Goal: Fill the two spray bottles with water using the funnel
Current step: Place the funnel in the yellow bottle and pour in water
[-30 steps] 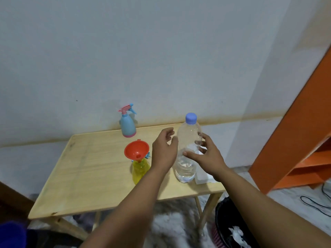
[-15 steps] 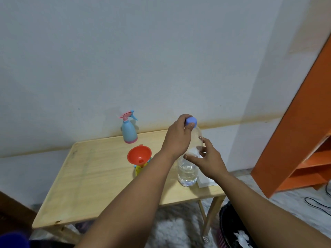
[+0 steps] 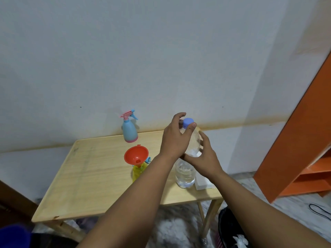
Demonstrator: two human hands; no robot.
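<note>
Purple cap (image 3: 188,122) pinched by left hand (image 3: 176,138); right hand (image 3: 204,159) grips half-hidden water bottle (image 3: 185,174).

This looks like a room in a home, set up in a plain corner rather than in any workplace. A small light wooden folding table (image 3: 93,178) stands against a painted wall (image 3: 125,59) with a yellowish stain line (image 3: 232,123) running along its lower part, and a shaggy grey rug (image 3: 172,228) covers the floor under the table. To the right an orange shelf unit (image 3: 302,145) stands on a speckled floor where a black cable (image 3: 320,210) lies, and a dark waste bin (image 3: 231,233) with crumpled white paper inside sits beside the table leg.
</note>
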